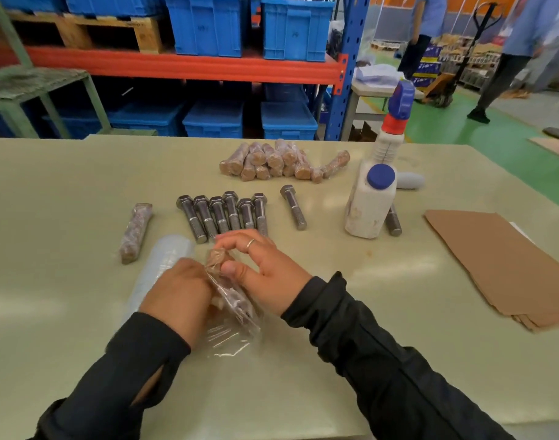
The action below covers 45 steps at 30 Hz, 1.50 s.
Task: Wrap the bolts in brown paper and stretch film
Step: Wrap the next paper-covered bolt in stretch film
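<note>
Head view of a packing table [65, 192], mid-task. At lower centre the left hand [179, 289] and the right hand [265, 271] hold one paper-wrapped bolt [232, 295] between them, tilted with its head end toward the upper left. The grip of the right hand is a pinch: thumb and curled fingers close on the head end, where stretch film [227, 336] is bunched. The left hand curls round the shank from the left; its fingertips are hidden behind the bundle. A loose tail of film trails onto the table below the hands, so this piece appears to be in the film stage, with its brown paper already on.

Done, as far as can be judged: a heap of wrapped bolts [278, 161] at upper centre, and a single wrapped bolt [135, 231] lying apart at centre left.

Left to do: a row of six bare bolts [222, 214] just above the hands, a seventh bare bolt [293, 207] to their right, and another bolt [393, 222] partly hidden behind the white bottle [367, 204]. By rough count, the larger share is finished.

Supplies: the film roll [164, 265], pale and indistinct, lies beside the left hand; a stack of brown paper sheets [506, 265] sits at the right edge; a spray bottle [394, 125] stands behind the white bottle.
</note>
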{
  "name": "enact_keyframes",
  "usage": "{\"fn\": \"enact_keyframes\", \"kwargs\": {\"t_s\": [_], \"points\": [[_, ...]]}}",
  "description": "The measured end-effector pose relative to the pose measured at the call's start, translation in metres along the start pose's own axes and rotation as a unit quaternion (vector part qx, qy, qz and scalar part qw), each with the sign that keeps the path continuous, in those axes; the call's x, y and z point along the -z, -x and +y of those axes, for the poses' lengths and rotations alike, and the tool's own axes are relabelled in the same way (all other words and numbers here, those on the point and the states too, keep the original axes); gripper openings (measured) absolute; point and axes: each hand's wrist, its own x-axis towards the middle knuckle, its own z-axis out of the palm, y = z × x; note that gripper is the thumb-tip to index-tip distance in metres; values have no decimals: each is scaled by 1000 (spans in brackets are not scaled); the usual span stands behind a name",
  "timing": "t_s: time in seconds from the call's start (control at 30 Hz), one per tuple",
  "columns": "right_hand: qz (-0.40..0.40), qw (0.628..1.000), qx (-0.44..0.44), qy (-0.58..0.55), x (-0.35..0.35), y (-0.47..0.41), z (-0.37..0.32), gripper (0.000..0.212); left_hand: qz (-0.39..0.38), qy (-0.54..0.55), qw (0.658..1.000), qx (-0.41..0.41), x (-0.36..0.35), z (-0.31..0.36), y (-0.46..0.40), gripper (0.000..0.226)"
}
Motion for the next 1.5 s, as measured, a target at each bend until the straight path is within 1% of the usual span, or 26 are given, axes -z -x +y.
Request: {"fn": "enact_keyframes", "kwargs": {"t_s": [0.03,0.07,0.17,0.3,0.33,0.4,0.43,0.5,0.57,0.6,0.67,0.73,0.8,0.87,0.93,0.97,1.0,1.07,1.13,1.17,1.2,1.27,1.3,1.37,1.4,1.5], "points": [[5,1000,4,18,0,-1,-1,26,21,-17,1000,-4,0,-8,6,12],[6,999,7,30,0,-2,-2,26,43,-21,998,30,0,-16,14,27],[3,998,14,55,-5,-5,-6,29,40,36,975,216,-3,-27,29,56],[-29,994,10,106,-20,-11,-17,28,-14,50,956,287,-15,-31,28,81],[-43,994,1,99,-23,-12,-21,25,-1,82,949,303,-17,-35,28,85],[-70,992,-4,102,-27,-13,-27,23,53,193,921,333,-23,-52,31,83],[-83,989,3,126,-29,-14,-29,23,78,266,897,343,-27,-64,35,82],[-102,977,35,186,-36,-14,-32,23,97,378,841,375,-41,-95,39,83],[-104,967,59,226,-43,-14,-35,23,97,485,767,408,-53,-128,39,79],[-102,964,60,238,-46,-14,-36,23,93,524,744,405,-58,-143,44,76],[-99,961,51,253,-49,-14,-38,23,124,553,736,371,-76,-159,57,77],[-101,954,45,277,-51,-15,-34,21,161,564,718,375,-69,-158,60,56],[-103,941,38,319,-53,-15,-27,20,145,568,723,367,-45,-147,59,41],[-100,929,11,357,-55,-17,-17,21,108,603,707,354,-27,-128,54,45],[-110,930,-18,351,-55,-16,-11,25,95,604,720,330,-9,-105,45,45],[-109,943,-29,313,-53,-15,-8,31,97,596,730,318,-1,-92,42,43],[-91,965,-47,243,-49,-13,-6,38,101,598,732,311,9,-78,42,41],[10,995,-86,58,-33,-8,-8,42,107,610,726,299,27,-46,43,47],[69,979,-140,-133,-16,-2,-11,33,104,600,742,280,33,-20,41,59],[51,956,-183,-222,-13,-1,-13,31,100,599,748,268,34,-6,39,60],[27,935,-227,-270,-12,0,-14,40,94,593,760,250,32,7,38,59],[-2,914,-290,-283,-16,0,-15,75,83,564,794,209,26,23,37,53],[4,904,-309,-297,-18,1,-15,85,81,556,804,192,23,27,38,48],[31,886,-321,-333,-15,5,-9,86,96,547,813,173,17,21,36,39],[42,884,-315,-342,-12,6,-7,81,104,526,828,163,11,13,34,38],[68,917,-270,-287,-7,15,-7,79,81,413,898,127,-9,-3,31,58]]}}
